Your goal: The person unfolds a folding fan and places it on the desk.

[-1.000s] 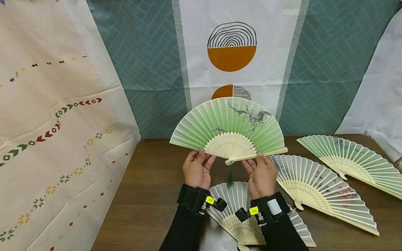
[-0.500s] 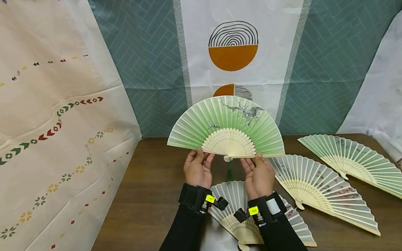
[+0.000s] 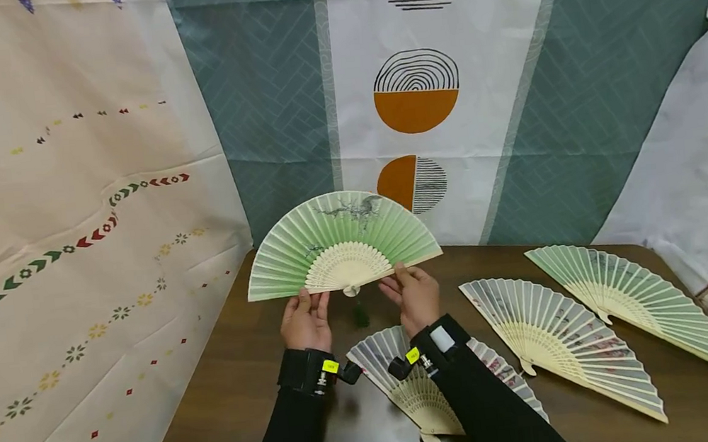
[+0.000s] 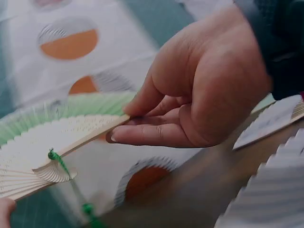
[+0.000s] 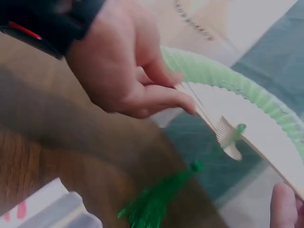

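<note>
In the head view, a spread green folding fan (image 3: pixel 361 224) with a dark branch painting and pale pierced ribs is held upright above the table. My left hand (image 3: pixel 305 322) pinches its left lower edge between thumb and fingers. At the other lower edge my right hand (image 3: pixel 419 299) pinches the guard stick. A green tassel (image 3: pixel 361 314) hangs from the rivet. The left wrist view mainly shows the right hand (image 4: pixel 213 80) gripping one stick; the right wrist view mainly shows the left hand (image 5: pixel 116 66) on the opposite stick. Both wrist views are slightly blurred.
On the brown wooden table (image 3: pixel 219 412) lie three more open fans: a greyish fan (image 3: pixel 380 361) partly under the right forearm, a grey flowered fan (image 3: pixel 564 343) and a pale green fan (image 3: pixel 630 301) to the right. A patterned cloth (image 3: pixel 285 99) hangs behind.
Both hands have carried the green fan to the left and slightly down. Its tilt has reversed, so the right end now sits higher than the left. The fans on the table stay put.
</note>
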`<state>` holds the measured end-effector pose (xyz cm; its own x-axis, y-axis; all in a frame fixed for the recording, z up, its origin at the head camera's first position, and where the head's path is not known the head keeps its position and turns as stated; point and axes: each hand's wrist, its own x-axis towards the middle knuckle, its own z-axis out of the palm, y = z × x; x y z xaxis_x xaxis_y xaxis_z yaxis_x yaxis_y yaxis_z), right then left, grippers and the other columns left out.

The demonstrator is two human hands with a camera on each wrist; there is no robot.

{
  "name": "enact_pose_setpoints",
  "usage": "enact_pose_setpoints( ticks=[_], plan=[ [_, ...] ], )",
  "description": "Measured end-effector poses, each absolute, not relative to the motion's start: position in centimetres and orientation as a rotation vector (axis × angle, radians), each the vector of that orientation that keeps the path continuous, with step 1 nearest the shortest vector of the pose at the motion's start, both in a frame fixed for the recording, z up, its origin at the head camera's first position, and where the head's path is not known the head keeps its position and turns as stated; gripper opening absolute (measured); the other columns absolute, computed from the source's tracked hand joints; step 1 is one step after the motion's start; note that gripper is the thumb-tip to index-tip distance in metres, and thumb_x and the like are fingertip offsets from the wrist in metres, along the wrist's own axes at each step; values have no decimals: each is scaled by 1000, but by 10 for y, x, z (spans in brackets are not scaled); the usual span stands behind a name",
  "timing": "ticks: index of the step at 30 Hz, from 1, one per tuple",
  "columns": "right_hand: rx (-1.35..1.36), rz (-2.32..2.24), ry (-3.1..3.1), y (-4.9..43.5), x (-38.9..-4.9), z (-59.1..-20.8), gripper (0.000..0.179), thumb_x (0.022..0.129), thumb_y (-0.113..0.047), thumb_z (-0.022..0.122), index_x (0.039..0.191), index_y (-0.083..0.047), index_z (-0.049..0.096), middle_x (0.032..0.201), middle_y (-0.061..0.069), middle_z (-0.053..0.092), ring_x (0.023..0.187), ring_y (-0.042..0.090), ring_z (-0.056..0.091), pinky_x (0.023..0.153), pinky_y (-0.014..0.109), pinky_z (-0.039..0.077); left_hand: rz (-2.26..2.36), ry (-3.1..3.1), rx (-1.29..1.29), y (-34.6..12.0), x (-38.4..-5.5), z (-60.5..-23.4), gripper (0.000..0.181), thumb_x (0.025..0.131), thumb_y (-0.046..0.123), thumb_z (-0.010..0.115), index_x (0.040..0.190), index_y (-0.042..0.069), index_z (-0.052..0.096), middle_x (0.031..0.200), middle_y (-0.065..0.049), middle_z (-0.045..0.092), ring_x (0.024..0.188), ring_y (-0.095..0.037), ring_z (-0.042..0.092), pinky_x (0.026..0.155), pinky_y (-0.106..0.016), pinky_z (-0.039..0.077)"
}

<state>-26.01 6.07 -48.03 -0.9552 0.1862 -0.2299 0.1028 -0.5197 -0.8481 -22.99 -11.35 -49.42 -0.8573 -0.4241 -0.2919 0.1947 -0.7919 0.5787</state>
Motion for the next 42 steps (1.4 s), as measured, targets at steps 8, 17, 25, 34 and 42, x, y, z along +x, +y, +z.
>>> enact_pose_setpoints(
  ticks=[8, 17, 25, 34, 42],
  plan=[
    [-525, 2704, -1836, 33, -292, -501, 37, 119, -6, 57, 144, 21, 60, 96, 9, 70, 74, 7, 74, 77, 20, 70, -2665, -761, 706, -149, -218, -513, 14, 122, 10, 46, 130, 4, 56, 139, -9, 53, 129, -19, 57, 137, -39, 45],
    [-673, 2751, -1906, 29, -297, -514, 38, 117, 0, 59, 148, 21, 57, 86, 9, 70, 64, 6, 74, 70, 18, 69, -2723, -819, 825, -164, -203, -514, 64, 124, 14, 39, 182, 7, 13, 173, -11, 35, 166, -23, 33, 142, -37, 36],
    [-718, 2705, -1985, 34, -297, -513, 37, 118, -4, 60, 146, 19, 59, 114, 19, 67, 68, 6, 75, 76, 19, 69, -2776, -780, 868, -171, -191, -511, 65, 126, 23, 26, 183, 9, -2, 193, -12, 5, 180, -27, 14, 148, -41, 23],
    [-673, 2723, -1986, 34, -295, -514, 36, 117, -6, 63, 141, 21, 61, 104, 22, 71, 72, 14, 81, 72, 22, 71, -2760, -803, 919, -185, -175, -513, 64, 124, 25, 16, 182, 6, -2, 193, -16, 6, 179, -32, 19, 147, -44, 26],
    [-673, 2713, -2056, 48, -294, -511, 48, 119, -11, 52, 156, 19, 52, 150, 46, 63, 137, 52, 71, 110, 51, 68, -2708, -882, 955, -192, -168, -517, 63, 123, 26, 16, 183, 6, 6, 191, -17, 15, 177, -32, 27, 146, -43, 30]
  ],
)
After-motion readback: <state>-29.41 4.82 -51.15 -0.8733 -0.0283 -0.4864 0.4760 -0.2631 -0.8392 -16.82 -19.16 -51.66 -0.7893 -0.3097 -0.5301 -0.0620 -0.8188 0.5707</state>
